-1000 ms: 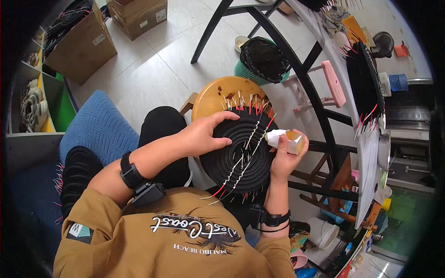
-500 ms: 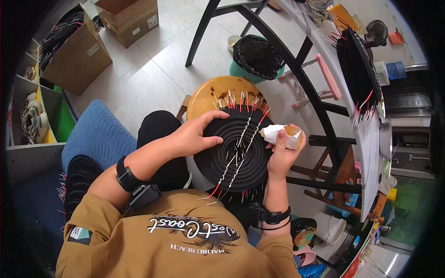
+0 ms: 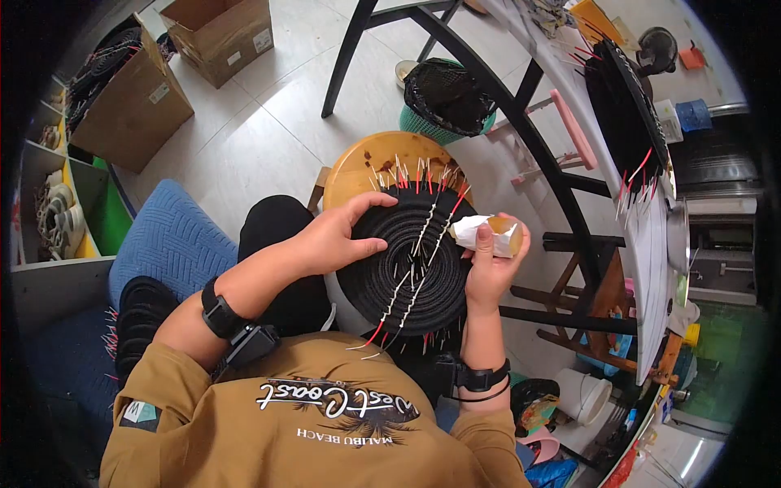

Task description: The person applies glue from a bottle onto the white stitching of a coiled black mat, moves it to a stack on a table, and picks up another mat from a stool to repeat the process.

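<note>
A thick round black coil point(image 3: 374, 285), with red and white wire ends along its far and near edges, lies in front of me. Two pairs of twisted white strands run across its face. My left hand point(image 3: 346, 233) rests on its left side, thumb and forefinger spread apart, the other fingers mostly hidden. At the right edge, my right hand point(image 3: 492, 264) is closed around a small tan roll with white paper point(image 3: 480, 234), the thumb pressing on top. The roll's white end reaches toward the coil's face.
Beneath the coil's far edge is a round wooden stool point(image 3: 358, 167). A green basket with a black liner point(image 3: 447, 102) stands beyond it. Black table legs point(image 3: 521, 122) rise at the right, under a table holding another black coil point(image 3: 622, 114). Cardboard boxes point(image 3: 134, 114) stand far left.
The whole view has shifted slightly. My right hand and the roll sit marginally closer to the coil; my left hand keeps its place on it.
</note>
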A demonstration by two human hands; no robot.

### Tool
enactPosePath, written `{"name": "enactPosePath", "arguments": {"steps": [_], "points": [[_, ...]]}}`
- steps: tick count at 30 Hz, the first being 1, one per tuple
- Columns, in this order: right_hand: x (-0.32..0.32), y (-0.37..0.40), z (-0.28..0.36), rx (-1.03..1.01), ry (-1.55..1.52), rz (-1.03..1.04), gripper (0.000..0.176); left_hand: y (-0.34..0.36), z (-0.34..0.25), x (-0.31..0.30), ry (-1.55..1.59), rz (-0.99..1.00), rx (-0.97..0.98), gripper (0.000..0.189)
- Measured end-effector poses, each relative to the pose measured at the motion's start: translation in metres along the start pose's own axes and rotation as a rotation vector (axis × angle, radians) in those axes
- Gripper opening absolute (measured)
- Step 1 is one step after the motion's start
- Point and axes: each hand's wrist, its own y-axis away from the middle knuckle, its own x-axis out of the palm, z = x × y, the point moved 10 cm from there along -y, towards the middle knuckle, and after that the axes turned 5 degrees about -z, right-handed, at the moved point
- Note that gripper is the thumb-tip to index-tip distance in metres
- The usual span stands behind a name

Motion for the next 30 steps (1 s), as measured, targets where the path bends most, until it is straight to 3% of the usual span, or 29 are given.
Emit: {"name": "enactPosePath", "arguments": {"steps": [6, 8, 12, 14, 17, 22, 30], "points": [[-0.005, -0.001, 0.001, -0.138, 0.128, 0.027, 0.042, 0.001, -0.005, 0.000, -0.023, -0.013, 0.021, 0.057], [0.002, 0.002, 0.012, -0.274, 0.263, 0.096, 0.042, 0.001, -0.006, 0.000, -0.015, -0.015, 0.017, 0.057], [0.004, 0.004, 0.019, -0.290, 0.263, 0.119, 0.041, 0.002, -0.010, -0.001, -0.068, -0.020, 0.021, 0.057], [-0.005, 0.001, 0.008, 0.034, -0.034, -0.015, 0.042, 0.002, -0.009, -0.002, -0.104, -0.025, 0.008, 0.057], [-0.011, -0.002, -0.001, 0.102, -0.194, -0.056, 0.038, 0.002, -0.009, -0.002, -0.084, -0.028, 0.029, 0.057], [-0.006, 0.001, -0.005, 0.159, -0.220, -0.039, 0.038, 0.002, -0.010, -0.002, -0.080, -0.033, 0.018, 0.057], [0.002, 0.007, 0.007, 0.004, -0.025, 0.029, 0.039, 0.002, -0.012, -0.003, -0.106, -0.042, 0.025, 0.057]]}}
